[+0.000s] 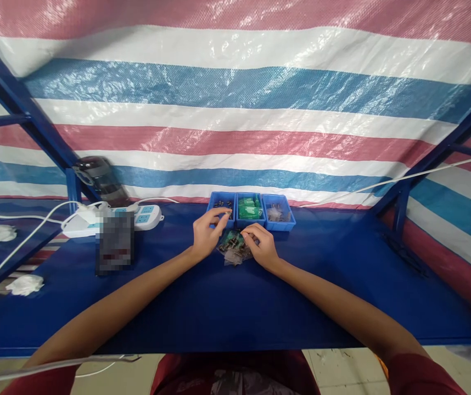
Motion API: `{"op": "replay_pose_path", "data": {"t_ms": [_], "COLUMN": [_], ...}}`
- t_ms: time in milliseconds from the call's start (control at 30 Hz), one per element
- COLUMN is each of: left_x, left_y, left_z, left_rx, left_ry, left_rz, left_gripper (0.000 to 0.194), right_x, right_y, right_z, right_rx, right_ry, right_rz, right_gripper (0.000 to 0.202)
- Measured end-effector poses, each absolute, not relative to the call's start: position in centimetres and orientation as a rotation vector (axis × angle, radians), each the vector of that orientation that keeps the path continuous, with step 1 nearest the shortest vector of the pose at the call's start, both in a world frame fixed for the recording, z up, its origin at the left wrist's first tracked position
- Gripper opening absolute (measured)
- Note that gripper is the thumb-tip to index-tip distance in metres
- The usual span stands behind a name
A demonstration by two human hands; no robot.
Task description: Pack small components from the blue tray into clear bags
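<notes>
Left fingers point(214, 215), right fingers point(259, 231) curled, grip unclear | blue tabletop point(219, 312) | striped sheeting point(235, 131) behind

We have a loose, mixed pile of small dark, green and clear-plastic pieces point(234, 249) lying just in front of three blue bins point(279, 226), upright side by side, the middle one holding green packets point(250, 208).

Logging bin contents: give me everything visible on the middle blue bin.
The middle bin is blue, open-topped, roughly rectangular, and looks like molded plastic. It sits upright on the blue tabletop, between the left bin and right bin, with little or no gap. Inside are shiny green packets, apparently plastic; their contents are unreadable. The right hand is just in front; contact with the bin can't be confirmed.
</notes>
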State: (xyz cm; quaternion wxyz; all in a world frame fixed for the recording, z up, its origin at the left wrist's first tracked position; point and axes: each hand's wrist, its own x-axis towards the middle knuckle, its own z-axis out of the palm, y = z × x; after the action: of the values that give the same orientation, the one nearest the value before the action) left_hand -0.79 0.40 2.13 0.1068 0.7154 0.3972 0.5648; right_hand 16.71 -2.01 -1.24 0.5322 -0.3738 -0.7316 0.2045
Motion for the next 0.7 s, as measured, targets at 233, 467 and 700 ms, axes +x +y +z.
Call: {"op": "replay_pose_path", "data": {"t_ms": [233,467,700], "left_x": [-1.9,-2.9,-2.5], "left_y": [3.1,5.0,4.0], "left_z": [4.0,3.8,5.2], "left_rx": [2.075,2.355,2.581], "left_ry": [1.186,1.369,1.123], "left_rz": [1.768,1.607,1.101], "left_gripper": [0.027,0.028,0.016], "right_x": [16.7,16.7,16.7], "right_y": [-2.0,-2.0,-2.1], "right_z": [-1.3,-1.3,-1.1], "right_rx": [-0.889,-0.880,-0.892], "right_ry": [-1.737,-1.737,-1.723], "right_rz": [0.484,0.497,0.485], "right_gripper": [0.023,0.022,0.022]}}
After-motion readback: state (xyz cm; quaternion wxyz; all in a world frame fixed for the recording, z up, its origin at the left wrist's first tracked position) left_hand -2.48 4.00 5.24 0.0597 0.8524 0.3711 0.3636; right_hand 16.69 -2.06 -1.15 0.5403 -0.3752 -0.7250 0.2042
